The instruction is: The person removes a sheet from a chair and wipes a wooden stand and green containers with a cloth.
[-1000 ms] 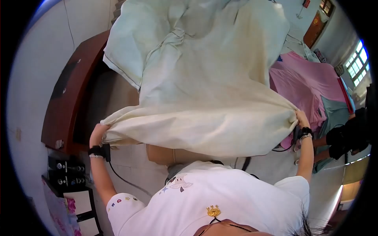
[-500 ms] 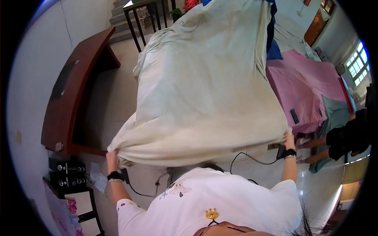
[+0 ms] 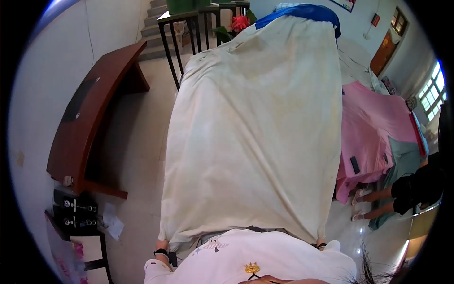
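Note:
A large off-white sheet (image 3: 255, 123) stretches away from my body, pulled fairly taut with a few diagonal creases. My left hand (image 3: 161, 245) is closed on its near left corner, low beside my white shirt. At the near right corner, my right hand (image 3: 321, 242) grips the sheet, partly covered by the cloth and my shirt. Blue fabric (image 3: 302, 13) lies across the sheet's far end. What supports the sheet underneath is hidden.
A brown wooden desk (image 3: 101, 78) stands along the left wall, with black speakers (image 3: 79, 213) near its front. Right of the sheet is a pink-draped surface (image 3: 373, 113) bearing a dark phone-like object (image 3: 355, 165). Another person (image 3: 411, 194) stands at the right edge. Dark-framed stands (image 3: 179, 33) are far left.
Both hands have come in closer to my body and nearer each other, drawing the sheet's near edge with them. The sheet is tauter, and its blue far end shows more.

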{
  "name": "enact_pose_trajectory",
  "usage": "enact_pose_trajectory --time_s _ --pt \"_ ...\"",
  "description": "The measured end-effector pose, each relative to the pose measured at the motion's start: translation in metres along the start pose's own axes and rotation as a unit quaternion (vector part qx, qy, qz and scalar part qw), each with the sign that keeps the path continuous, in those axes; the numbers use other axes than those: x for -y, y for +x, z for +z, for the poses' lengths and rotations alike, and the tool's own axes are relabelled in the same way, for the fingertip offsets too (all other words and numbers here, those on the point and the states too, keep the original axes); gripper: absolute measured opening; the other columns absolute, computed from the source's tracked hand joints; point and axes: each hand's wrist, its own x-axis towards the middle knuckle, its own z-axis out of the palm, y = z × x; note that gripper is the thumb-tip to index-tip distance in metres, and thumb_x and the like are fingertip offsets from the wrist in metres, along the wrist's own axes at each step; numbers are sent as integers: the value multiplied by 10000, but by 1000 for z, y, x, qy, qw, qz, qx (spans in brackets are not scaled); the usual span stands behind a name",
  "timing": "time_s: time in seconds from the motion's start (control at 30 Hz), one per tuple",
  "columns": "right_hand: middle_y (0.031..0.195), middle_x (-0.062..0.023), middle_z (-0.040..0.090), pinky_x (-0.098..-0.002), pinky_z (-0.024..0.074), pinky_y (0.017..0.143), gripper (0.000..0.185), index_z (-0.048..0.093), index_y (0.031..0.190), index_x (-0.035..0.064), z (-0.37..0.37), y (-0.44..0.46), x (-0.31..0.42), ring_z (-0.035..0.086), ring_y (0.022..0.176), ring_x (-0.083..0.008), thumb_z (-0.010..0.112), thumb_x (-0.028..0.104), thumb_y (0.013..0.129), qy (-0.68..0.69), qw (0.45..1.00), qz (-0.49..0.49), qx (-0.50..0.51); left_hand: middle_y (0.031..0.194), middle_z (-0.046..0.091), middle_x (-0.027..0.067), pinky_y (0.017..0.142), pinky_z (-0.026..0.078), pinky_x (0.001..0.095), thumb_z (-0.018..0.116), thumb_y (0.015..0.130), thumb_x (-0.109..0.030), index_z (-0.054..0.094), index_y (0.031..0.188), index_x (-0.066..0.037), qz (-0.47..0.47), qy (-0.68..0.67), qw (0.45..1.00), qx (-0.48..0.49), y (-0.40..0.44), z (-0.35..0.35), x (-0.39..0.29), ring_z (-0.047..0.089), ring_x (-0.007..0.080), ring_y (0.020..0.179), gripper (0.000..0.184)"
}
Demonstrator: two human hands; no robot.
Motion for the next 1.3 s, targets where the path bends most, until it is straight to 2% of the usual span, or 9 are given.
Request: enact_pose_trajectory --time_s 0.2,0.4,0.63,0.73,0.83,0.97,1.07,1.17,1.3 --pt "1044 -185 492 -396 370 796 249 510 1000 90 -56 9 54 470 956 -335 398 146 785 14 995 -76 -61 890 578 160 679 423 320 615 607 -268 544 937 32 118 -21 986 114 6 -11 -80 548 270 824 452" --pt "1042 -204 482 -419 347 830 300 486 1036 67 -47 24 43 456 966 -352 428 177 764 64 997 38 -1 829 591 162 652 423 341 599 597 -288 562 922 4 -10 -208 973 97 11 -3 -54 565 243 768 439" --pt "1064 -168 479 -364 347 846 314 476 1052 48 -24 10 25 457 976 -299 437 148 757 27 999 28 2 999 523 200 793 382 357 552 632 -318 513 1013 -8 -41 -39 998 31 -16 2 -7 497 293 952 493" --pt "1077 -153 475 -343 348 851 322 467 1064 42 -82 58 62 456 983 -280 437 132 756 -37 993 -91 -70 1073 476 174 844 348 358 507 697 -321 478 1066 -39 127 92 983 90 46 5 -67 454 290 1000 465" --pt "1091 -137 471 -321 350 855 332 457 1076 36 -245 118 139 455 989 -260 437 116 755 -114 910 -262 -300 1147 428 148 896 313 359 462 761 -323 442 1118 -71 411 220 884 42 96 -51 -233 411 288 1049 438" --pt "1083 -126 472 -306 354 844 327 455 1068 27 -518 -6 207 460 978 -246 438 115 753 11 700 -397 -593 1090 459 153 844 340 355 474 743 -321 474 1059 -61 569 25 777 -268 3 -284 -495 444 282 989 410" --pt "1016 -141 490 -322 364 800 295 475 1008 18 -544 -143 171 475 924 -262 439 159 751 155 610 -382 -677 1048 481 156 805 360 352 482 730 -320 497 1015 -53 597 -175 601 -502 -104 -449 -537 468 278 944 391" --pt "950 -155 508 -339 374 755 284 496 948 9 -481 -156 110 490 870 -279 440 204 750 143 709 -332 -606 1006 504 160 767 380 350 491 717 -319 521 971 -45 590 -217 515 -583 -144 -477 -491 492 273 899 375" --pt "861 -174 532 -360 388 695 304 523 868 -3 -454 -97 116 510 798 -300 441 263 747 102 894 -263 -348 949 534 165 715 407 346 502 699 -317 553 912 -35 545 211 693 -421 -70 -371 -449 525 268 839 357"
